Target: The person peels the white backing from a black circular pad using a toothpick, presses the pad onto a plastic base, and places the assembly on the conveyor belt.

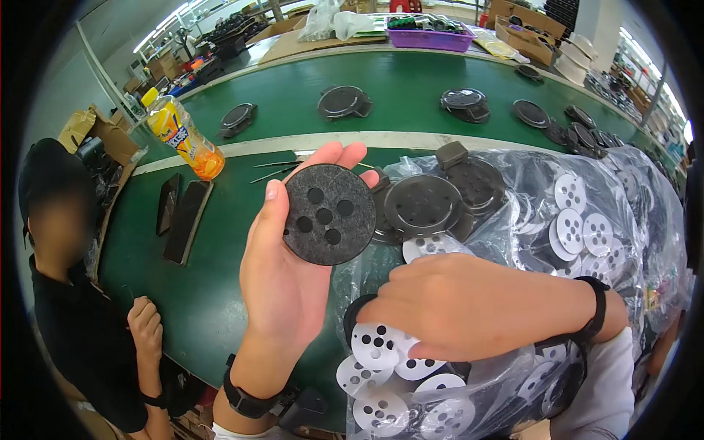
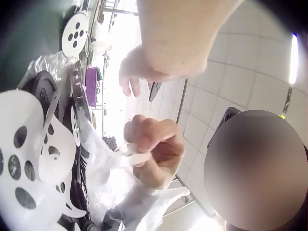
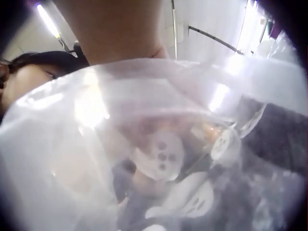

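Note:
My left hand point(image 1: 286, 286) holds up a round black disc point(image 1: 329, 215) with several holes, thumb at its left edge and fingers behind it. In the left wrist view the same disc point(image 2: 154, 91) shows edge-on. Low over a clear plastic bag, my right hand point(image 1: 440, 304) has curled fingers, largely hidden from above. The left wrist view shows that hand point(image 2: 156, 149) pinching something thin and pale, which looks like a white perforated disc point(image 1: 378, 346). More white discs point(image 1: 380, 412) lie loose below it. Plastic film point(image 3: 144, 91) blurs most of the right wrist view.
Black round housings point(image 1: 423, 205) sit beyond my hands. The clear bag point(image 1: 528, 172) of white discs spreads to the right. A drink bottle point(image 1: 183, 136) and two dark bars point(image 1: 188, 222) are at left. Another person point(image 1: 81, 308) sits there. Further housings point(image 1: 345, 102) lie on the far green surface.

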The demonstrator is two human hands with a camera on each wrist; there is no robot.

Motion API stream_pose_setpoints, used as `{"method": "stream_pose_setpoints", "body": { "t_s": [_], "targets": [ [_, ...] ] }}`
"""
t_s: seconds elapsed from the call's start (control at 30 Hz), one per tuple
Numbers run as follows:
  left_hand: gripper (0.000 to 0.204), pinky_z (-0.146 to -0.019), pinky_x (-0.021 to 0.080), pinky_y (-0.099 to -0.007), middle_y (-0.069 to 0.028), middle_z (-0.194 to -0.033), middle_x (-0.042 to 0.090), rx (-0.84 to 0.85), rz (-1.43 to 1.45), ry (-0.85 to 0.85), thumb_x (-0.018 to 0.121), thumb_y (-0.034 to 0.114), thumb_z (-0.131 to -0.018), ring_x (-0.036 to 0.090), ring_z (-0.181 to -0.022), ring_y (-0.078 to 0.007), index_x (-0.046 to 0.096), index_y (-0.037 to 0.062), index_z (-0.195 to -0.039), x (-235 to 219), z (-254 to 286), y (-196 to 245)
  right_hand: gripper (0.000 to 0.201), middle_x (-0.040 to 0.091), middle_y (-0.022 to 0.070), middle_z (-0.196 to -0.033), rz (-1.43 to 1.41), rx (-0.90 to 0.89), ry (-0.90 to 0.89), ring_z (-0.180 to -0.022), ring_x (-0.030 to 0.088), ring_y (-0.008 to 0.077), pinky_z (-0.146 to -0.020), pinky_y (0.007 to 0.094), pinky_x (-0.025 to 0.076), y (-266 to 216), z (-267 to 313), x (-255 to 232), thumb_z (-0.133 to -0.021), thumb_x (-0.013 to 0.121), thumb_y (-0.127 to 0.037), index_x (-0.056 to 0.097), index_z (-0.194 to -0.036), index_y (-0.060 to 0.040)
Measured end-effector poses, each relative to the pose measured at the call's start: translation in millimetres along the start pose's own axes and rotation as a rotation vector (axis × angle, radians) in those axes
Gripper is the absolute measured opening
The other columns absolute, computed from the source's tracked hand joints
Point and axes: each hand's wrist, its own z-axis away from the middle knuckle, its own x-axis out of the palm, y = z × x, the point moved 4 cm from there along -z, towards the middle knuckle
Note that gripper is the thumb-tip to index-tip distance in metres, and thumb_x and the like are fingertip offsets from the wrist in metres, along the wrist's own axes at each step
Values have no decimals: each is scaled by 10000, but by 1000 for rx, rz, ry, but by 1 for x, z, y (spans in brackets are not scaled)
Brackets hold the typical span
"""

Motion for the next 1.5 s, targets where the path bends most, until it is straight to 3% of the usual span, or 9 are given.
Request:
{"method": "stream_pose_setpoints", "body": {
  "t_s": [0.1,0.3,0.53,0.7,0.87,1.0,1.2,1.27,1.5],
  "targets": [
    [550,-992,371,-404,-161,-1359,391,-18,-9,29,257,385,-972,423,-1218,-312,328,-19,-1338,-2,-1,0,207,560,122,-738,-114,60,32,-708,566,306,-687,394,447,5,-4,-10,-777,622,-142,507,-895,-17],
    [571,-1016,344,-381,-170,-1374,383,46,-183,-104,258,390,-973,413,-1222,-264,360,-54,-1317,3,-2,2,240,517,31,-732,-532,415,471,-618,417,86,-552,234,340,28,5,-57,-905,496,-264,486,-801,-48],
    [581,-1019,337,-361,-163,-1381,378,63,-287,-105,276,388,-969,387,-1245,-234,363,-71,-1316,6,-2,-3,165,450,-41,-673,-796,380,618,-605,354,45,-533,215,305,62,7,-36,-895,533,-192,513,-845,-36],
    [499,-1036,281,-324,-129,-1362,404,-38,-172,-114,281,319,-983,420,-1196,-191,391,-27,-1325,6,-1,-10,170,477,-31,-809,-403,399,451,-676,351,42,-604,183,289,44,4,-37,-746,630,5,529,-879,-24],
    [475,-672,373,-248,-64,-978,557,-59,-211,231,387,408,-925,515,-830,-146,515,-8,-1116,-13,0,4,132,510,48,-718,-111,184,722,-623,461,147,-550,258,347,41,4,-51,-683,591,13,527,-795,-14],
    [288,-538,313,-201,-27,-700,533,-47,-254,222,537,279,-892,430,-599,-80,612,3,-860,-12,-1,5,186,516,67,-768,106,2,702,-689,511,206,-573,286,386,40,6,-57,-632,610,40,529,-789,-18],
    [146,-539,331,-198,-6,-690,539,-12,-161,211,617,141,-856,437,-599,-57,606,-3,-880,-14,0,0,356,502,125,-931,472,-130,455,-778,520,238,-647,279,435,26,5,-59,-564,612,67,565,-903,-29],
    [148,-544,340,-202,-6,-694,545,-7,-173,215,616,143,-859,447,-603,-59,606,-2,-886,-16,0,-3,470,489,134,-1035,446,72,429,-877,521,273,-732,329,443,25,1,-61,-607,686,-36,562,-1060,-44],
    [159,-581,382,-212,-28,-713,582,-39,-132,216,603,149,-869,499,-620,-88,602,-7,-900,-7,3,-21,686,470,145,-1112,353,153,368,-999,496,321,-851,374,416,42,5,-50,-622,763,-209,476,-1214,-18]
  ]
}}
